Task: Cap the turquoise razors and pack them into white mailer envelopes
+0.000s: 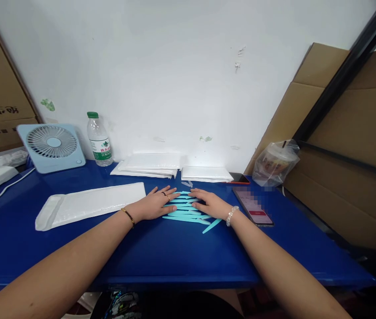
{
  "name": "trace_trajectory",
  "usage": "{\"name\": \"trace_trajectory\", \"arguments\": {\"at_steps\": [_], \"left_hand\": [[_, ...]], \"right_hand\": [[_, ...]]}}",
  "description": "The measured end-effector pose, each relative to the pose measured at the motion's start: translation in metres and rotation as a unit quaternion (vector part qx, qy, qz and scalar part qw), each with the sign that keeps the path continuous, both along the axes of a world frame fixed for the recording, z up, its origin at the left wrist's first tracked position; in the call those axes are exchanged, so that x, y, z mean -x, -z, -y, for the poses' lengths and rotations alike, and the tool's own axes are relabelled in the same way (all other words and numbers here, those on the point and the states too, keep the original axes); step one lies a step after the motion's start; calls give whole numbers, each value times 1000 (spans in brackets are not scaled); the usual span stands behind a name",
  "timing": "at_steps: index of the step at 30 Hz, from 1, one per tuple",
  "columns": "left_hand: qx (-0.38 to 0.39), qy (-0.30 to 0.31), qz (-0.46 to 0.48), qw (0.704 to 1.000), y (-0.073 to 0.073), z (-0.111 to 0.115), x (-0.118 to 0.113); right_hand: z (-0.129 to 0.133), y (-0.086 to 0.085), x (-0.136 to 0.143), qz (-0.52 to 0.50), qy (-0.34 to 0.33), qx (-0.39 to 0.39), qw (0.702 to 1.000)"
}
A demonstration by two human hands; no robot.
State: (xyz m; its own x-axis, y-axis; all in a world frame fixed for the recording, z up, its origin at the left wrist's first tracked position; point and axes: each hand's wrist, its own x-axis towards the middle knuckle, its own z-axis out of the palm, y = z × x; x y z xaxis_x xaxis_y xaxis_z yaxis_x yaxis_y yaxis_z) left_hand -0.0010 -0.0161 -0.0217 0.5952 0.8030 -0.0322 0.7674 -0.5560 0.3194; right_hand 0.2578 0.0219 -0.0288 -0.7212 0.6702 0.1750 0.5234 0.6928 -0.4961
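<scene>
Several slim turquoise sticks with paler tips, which look like eyebrow razors point(184, 213), lie side by side in a row on the blue table point(174, 257). My left hand point(153, 205) rests flat at their left ends, fingers spread. Over their right ends lies my right hand point(212, 205), its fingers stretched out and touching the row. Neither hand grips anything. One more turquoise razor point(210, 226) lies slanted, apart from the row, partly under my right wrist. A white padded envelope point(98, 204) is flat to the left of my left hand.
Stacked white envelopes point(149, 163) and a second pile point(206, 173) lie along the wall. A blue fan point(53, 146) and water bottle point(99, 141) stand back left. At right are a phone point(254, 206), another phone point(240, 178) and a bagged drink cup point(274, 164).
</scene>
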Motion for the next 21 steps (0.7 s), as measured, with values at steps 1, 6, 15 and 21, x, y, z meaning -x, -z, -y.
{"name": "trace_trajectory", "arguments": {"at_steps": [1,6,15,21], "left_hand": [[1,0,-2,1000,0,0,0],[0,1,3,1000,-1,1,0],[0,0,4,1000,0,0,0],[1,1,-9,1000,-1,1,0]], "right_hand": [[0,0,0,2,-1,-3,1000],[1,-1,0,2,0,0,1000],[0,0,0,6,-1,0,1000],[0,1,-1,19,-1,-8,1000]]}}
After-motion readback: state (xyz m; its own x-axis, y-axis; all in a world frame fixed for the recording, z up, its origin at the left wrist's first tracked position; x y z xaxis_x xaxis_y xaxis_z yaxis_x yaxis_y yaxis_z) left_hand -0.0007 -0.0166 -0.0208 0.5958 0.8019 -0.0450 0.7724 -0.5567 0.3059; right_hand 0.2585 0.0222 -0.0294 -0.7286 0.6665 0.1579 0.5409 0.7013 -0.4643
